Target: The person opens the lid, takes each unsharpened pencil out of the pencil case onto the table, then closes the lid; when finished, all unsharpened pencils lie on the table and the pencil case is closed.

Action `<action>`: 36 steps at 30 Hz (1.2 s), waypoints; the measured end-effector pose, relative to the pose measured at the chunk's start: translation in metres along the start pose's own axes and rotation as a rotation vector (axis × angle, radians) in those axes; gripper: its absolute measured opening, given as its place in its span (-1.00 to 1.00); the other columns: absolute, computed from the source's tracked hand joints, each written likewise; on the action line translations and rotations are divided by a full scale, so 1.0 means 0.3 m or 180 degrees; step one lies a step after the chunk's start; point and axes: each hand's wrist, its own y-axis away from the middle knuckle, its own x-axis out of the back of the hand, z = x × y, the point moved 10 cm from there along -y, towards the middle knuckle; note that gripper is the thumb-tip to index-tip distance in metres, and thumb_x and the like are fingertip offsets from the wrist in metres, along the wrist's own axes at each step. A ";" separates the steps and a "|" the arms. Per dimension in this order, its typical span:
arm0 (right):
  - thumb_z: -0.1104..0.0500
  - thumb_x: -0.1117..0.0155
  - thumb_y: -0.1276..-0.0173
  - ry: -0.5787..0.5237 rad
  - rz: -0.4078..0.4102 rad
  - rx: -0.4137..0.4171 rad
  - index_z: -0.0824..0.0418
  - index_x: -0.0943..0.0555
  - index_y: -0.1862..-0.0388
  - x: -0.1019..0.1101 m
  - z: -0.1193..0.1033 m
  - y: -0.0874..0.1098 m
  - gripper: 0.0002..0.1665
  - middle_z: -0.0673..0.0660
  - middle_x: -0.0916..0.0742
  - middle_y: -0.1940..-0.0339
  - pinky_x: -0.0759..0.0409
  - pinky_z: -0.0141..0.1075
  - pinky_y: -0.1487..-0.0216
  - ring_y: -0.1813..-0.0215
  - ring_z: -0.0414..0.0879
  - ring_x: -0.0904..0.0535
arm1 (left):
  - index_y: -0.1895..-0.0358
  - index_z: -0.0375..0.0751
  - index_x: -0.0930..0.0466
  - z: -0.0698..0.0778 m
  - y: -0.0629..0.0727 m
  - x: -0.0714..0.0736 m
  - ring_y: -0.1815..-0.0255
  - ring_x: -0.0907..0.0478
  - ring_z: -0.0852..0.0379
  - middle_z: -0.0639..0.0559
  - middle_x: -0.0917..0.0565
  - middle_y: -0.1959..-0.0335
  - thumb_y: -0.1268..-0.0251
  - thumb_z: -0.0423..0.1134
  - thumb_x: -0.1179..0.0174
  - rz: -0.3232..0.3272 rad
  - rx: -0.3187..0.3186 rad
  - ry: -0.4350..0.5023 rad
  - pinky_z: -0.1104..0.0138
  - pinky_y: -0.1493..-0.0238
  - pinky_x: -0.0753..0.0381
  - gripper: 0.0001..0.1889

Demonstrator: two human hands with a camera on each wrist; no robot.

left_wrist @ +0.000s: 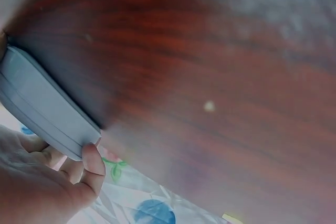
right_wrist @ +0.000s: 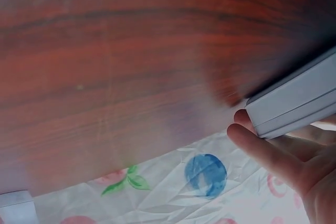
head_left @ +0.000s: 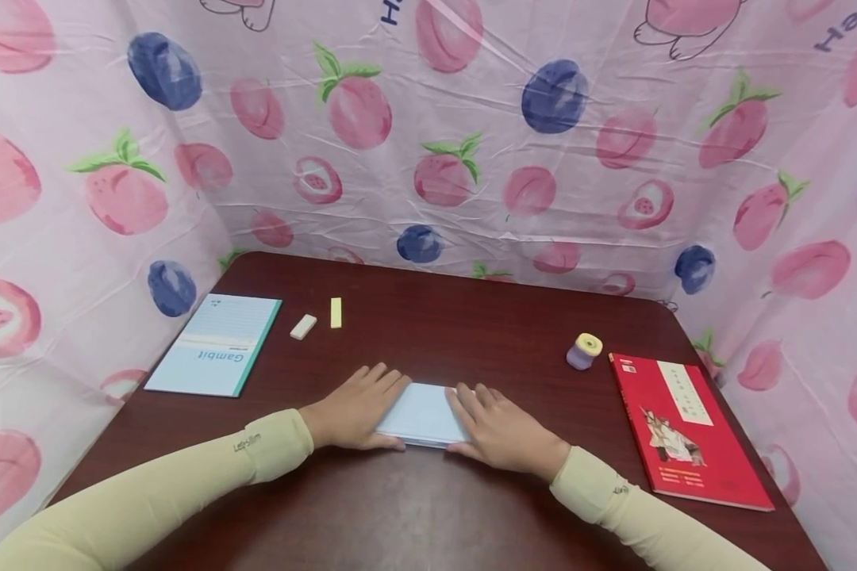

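Looks like wood grain on the tabletop [head_left: 428, 507], pretty glossy; smooth matt-ish plastic or card on the pale box [head_left: 424, 412], can't tell which; wrinkly, faintly shiny cloth on the curtain [head_left: 486, 214], smooth paper on the red book [head_left: 728, 448]

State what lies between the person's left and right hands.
A pale blue, flat rectangular box-like object lies between the left hand and right hand, as the head view shows.

We see a glossy, red-brown wood-grain counter [head_left: 464, 333]; creased pale pink fruit-print fabric [head_left: 500, 151] hangs behind and on both sides.
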 end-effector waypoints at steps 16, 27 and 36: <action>-0.30 -0.17 -0.61 -0.0318 0.0150 0.0001 0.30 -0.52 -0.48 0.051 0.041 -0.029 -0.19 0.26 -0.75 -0.25 -0.80 -0.11 -0.10 -0.11 0.11 -0.80 | -0.56 -0.20 -0.33 -0.036 0.009 0.005 -0.22 -0.44 0.04 -0.03 -0.57 -0.32 -0.15 0.49 -0.41 -0.0033 0.0266 0.0435 0.12 -0.24 -0.56 0.09; -0.26 -0.22 -0.58 -0.0880 0.0128 -0.0254 0.17 -0.61 -0.42 0.064 0.109 -0.018 -0.32 0.16 -0.80 -0.28 -0.83 -0.12 0.00 -0.18 0.00 -0.82 | -0.73 -0.19 -0.04 -0.123 0.070 0.007 -0.45 -0.42 -0.04 -0.15 -0.39 -0.50 -0.03 0.06 -0.70 -0.0062 0.0795 0.2147 0.00 -0.48 -0.54 0.27; 0.03 -0.50 -0.41 -0.1274 0.0998 -0.0695 0.10 -0.65 0.02 0.154 0.236 -0.010 -0.71 0.00 -0.80 0.27 -0.78 -0.27 0.26 0.32 -0.21 -0.70 | -0.78 -0.10 0.22 -0.156 0.072 0.007 -0.49 -0.43 -0.14 -0.24 -0.36 -0.50 0.18 0.05 -0.79 0.0117 0.1016 0.2452 -0.04 -0.49 -0.54 0.54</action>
